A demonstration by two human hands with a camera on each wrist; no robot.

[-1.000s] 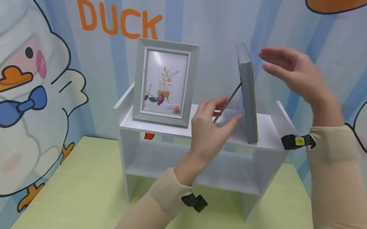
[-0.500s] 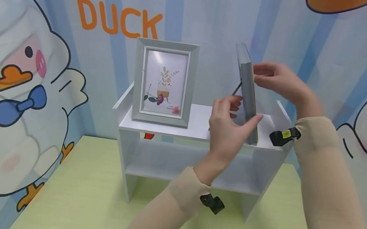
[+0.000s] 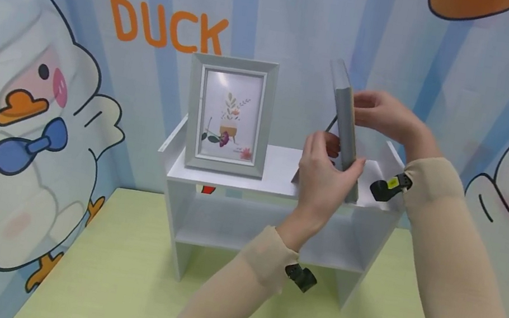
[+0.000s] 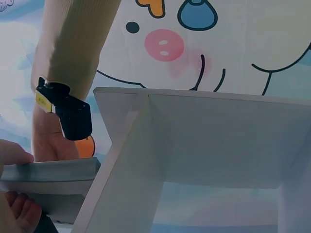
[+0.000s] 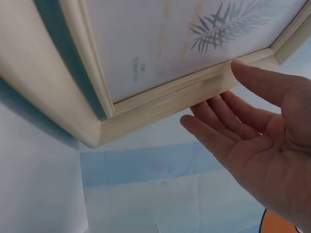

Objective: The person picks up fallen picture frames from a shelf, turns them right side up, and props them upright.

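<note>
A grey picture frame (image 3: 346,135) stands nearly edge-on at the right of the white shelf's top (image 3: 279,166), leaning, with a thin support leg behind it. My left hand (image 3: 318,184) grips its near edge low down, thumb on one side and fingers on the other. Higher up, my right hand (image 3: 387,117) holds the far edge; in the right wrist view the thumb of that hand (image 5: 272,131) lies on the front border of the frame (image 5: 150,109) and the fingers reach behind. The left wrist view shows the frame's end (image 4: 58,170) beside the shelf wall.
Another grey frame (image 3: 219,164) with a plant picture stands upright on the left of the shelf top, facing forward. Raised side panels (image 3: 175,139) flank the top. The shelf stands on a pale green table (image 3: 112,270) before a cartoon duck curtain (image 3: 309,21).
My left hand has moved right, from beside the support leg onto the frame's near edge. My right hand has come down and left to take hold of the far edge.
</note>
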